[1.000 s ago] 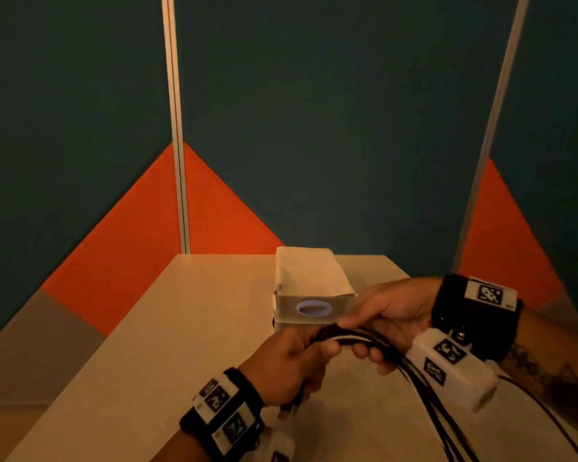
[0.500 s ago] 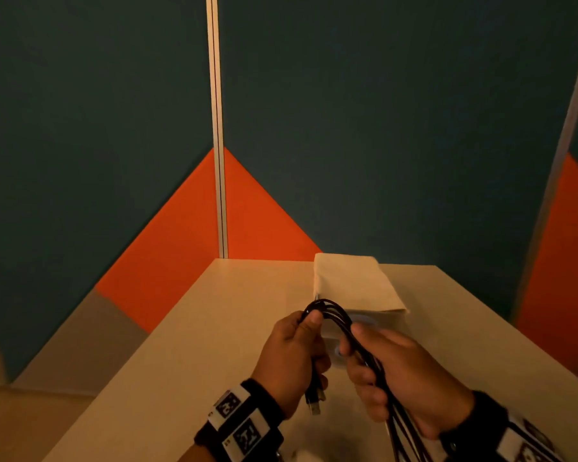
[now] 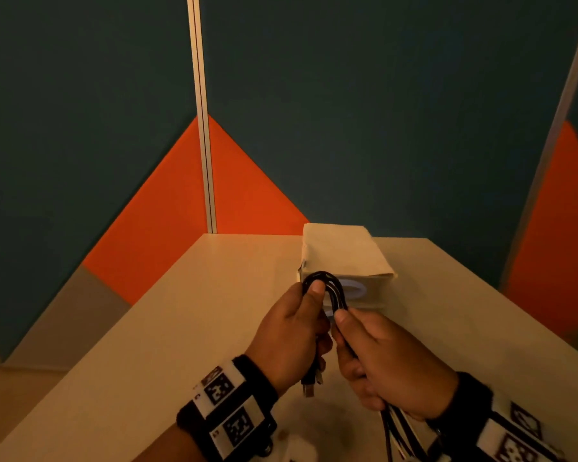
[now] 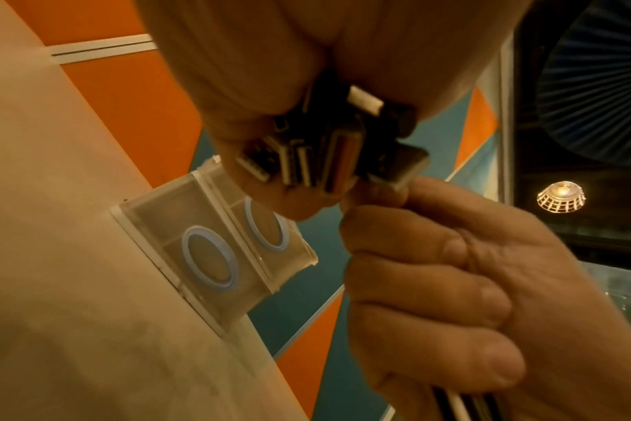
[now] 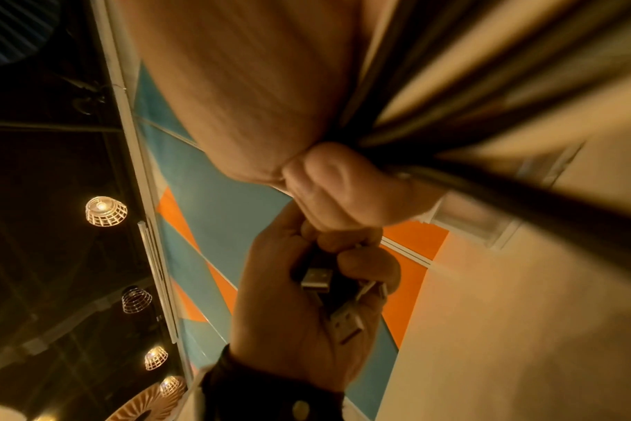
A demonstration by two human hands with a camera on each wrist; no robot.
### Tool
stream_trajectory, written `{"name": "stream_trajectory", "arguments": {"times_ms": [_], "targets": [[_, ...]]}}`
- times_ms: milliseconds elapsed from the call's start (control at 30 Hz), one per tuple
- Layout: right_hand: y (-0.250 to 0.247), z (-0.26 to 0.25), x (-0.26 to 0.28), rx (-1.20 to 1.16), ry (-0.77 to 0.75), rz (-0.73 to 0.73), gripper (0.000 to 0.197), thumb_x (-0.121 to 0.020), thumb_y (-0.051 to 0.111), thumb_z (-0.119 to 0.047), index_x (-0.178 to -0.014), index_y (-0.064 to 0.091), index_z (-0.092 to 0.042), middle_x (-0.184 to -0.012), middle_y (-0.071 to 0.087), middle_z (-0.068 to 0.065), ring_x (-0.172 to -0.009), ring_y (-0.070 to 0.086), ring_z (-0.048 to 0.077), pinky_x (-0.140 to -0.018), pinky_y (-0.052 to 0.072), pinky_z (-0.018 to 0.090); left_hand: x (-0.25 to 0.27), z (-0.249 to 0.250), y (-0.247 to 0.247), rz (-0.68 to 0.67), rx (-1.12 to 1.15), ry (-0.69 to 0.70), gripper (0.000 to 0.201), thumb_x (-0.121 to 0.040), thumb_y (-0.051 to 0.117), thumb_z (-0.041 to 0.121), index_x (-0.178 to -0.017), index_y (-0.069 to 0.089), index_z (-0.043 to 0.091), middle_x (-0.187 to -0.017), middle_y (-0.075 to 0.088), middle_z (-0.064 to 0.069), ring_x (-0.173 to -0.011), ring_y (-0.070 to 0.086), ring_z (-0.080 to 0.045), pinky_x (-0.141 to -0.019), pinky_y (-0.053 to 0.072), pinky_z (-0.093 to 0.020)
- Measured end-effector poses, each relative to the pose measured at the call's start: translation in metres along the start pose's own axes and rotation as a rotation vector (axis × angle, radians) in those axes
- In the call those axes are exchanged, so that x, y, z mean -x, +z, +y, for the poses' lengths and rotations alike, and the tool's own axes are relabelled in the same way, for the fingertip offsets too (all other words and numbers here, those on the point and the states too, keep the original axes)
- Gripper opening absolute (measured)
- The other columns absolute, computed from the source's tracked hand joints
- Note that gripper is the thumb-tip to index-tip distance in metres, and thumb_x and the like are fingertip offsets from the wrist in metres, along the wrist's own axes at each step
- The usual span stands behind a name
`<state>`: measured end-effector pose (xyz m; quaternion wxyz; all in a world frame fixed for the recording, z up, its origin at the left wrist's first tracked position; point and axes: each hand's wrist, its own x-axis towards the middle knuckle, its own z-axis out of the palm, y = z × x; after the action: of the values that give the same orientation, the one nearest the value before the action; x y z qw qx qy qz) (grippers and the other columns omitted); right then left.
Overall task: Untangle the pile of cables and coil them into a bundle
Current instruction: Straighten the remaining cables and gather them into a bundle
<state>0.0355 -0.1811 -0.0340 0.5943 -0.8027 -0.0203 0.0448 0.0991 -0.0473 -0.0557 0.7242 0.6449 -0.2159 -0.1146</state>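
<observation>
A bunch of black cables (image 3: 331, 288) arches in a tight bend above the table. My left hand (image 3: 294, 331) grips one leg of the bend, thumb pressed near its top, and several USB plugs (image 3: 311, 385) stick out below the fist; the plugs (image 4: 321, 162) show close up in the left wrist view. My right hand (image 3: 384, 358) grips the other leg, and the long cable tails (image 3: 397, 431) run down past its wrist. In the right wrist view the cables (image 5: 451, 94) blur across the top and the left hand (image 5: 307, 299) holds the plugs (image 5: 317, 279).
A clear plastic box (image 3: 344, 258) with blue rings on its front stands on the beige table (image 3: 181, 328) just behind the hands, also seen as the box (image 4: 213, 250) in the left wrist view. Teal and orange partition walls (image 3: 381, 128) close off the back and sides.
My right hand has swung from the right side to below the bend, gripping the cables closer to the left hand. The loop now stands upright and tighter.
</observation>
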Motion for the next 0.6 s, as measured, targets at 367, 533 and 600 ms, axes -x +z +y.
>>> {"name": "stream_trajectory", "arguments": {"times_ms": [367,533,600], "targets": [[-0.002,0.005,-0.001,0.088,0.058,-0.07,0.035,-0.106,0.041,-0.034,-0.08,0.05,-0.012,-0.048,0.046,-0.003,-0.034,0.042,0.009,-0.035,0.035,0.017,0.006,0.001,0.011,-0.067,-0.23,0.184,0.016,-0.102,0.06,0.038,-0.088,0.069,0.041,-0.064,0.064,0.008,-0.055,0.057,-0.008,-0.052,0.05,-0.024],[-0.007,0.0,0.005,0.262,-0.089,-0.051,0.041,-0.105,0.044,-0.03,-0.065,0.054,-0.024,-0.053,0.047,0.0,-0.038,0.04,0.015,-0.038,0.034,0.023,0.003,-0.006,0.01,-0.113,-0.147,0.041,0.022,-0.106,0.055,0.03,-0.094,0.064,0.014,-0.066,0.059,-0.006,-0.048,0.052,-0.014,-0.043,0.041,-0.021],[-0.008,-0.001,0.005,0.276,-0.094,-0.045,0.038,-0.104,0.045,-0.031,-0.069,0.057,-0.021,-0.053,0.049,-0.001,-0.04,0.043,0.016,-0.039,0.037,0.024,0.002,-0.006,0.009,-0.117,-0.152,0.034,0.023,-0.106,0.054,0.03,-0.094,0.065,0.013,-0.066,0.057,-0.007,-0.048,0.051,-0.015,-0.043,0.041,-0.024]]}}
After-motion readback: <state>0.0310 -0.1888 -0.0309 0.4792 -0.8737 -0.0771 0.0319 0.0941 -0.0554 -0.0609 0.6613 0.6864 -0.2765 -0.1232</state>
